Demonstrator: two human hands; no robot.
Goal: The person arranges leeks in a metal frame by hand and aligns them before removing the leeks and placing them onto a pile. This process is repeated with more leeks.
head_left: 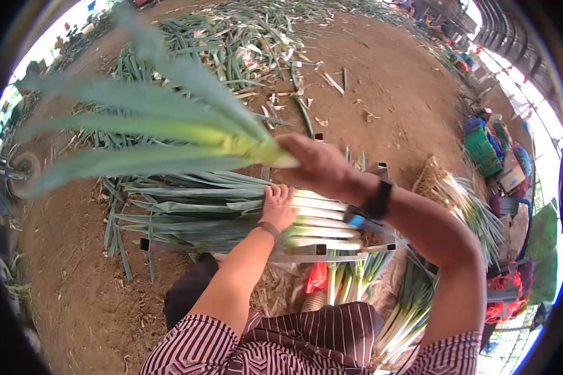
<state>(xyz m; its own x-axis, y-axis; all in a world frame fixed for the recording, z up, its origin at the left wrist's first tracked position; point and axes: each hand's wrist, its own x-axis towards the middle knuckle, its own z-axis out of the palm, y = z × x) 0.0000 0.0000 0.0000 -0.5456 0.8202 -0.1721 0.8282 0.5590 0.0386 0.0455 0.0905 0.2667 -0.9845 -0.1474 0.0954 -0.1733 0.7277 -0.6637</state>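
My right hand [316,164] is closed round the pale stem of a leek [231,142], raised above the rack, its green leaves fanning out to the left and blurred. Below it, my left hand [278,209] rests on a row of leeks [322,222] laid side by side on a low metal rack [294,256]. Its fingers lie spread over the stems where white turns to green. The leaves of the row point left and the white ends point right.
Cut leaves [244,47] are heaped on the dirt floor [381,94] beyond the rack. More leeks [463,200] lie to the right, others [406,312] near my knees beside a red bag [317,277]. A green crate [481,152] stands at the far right.
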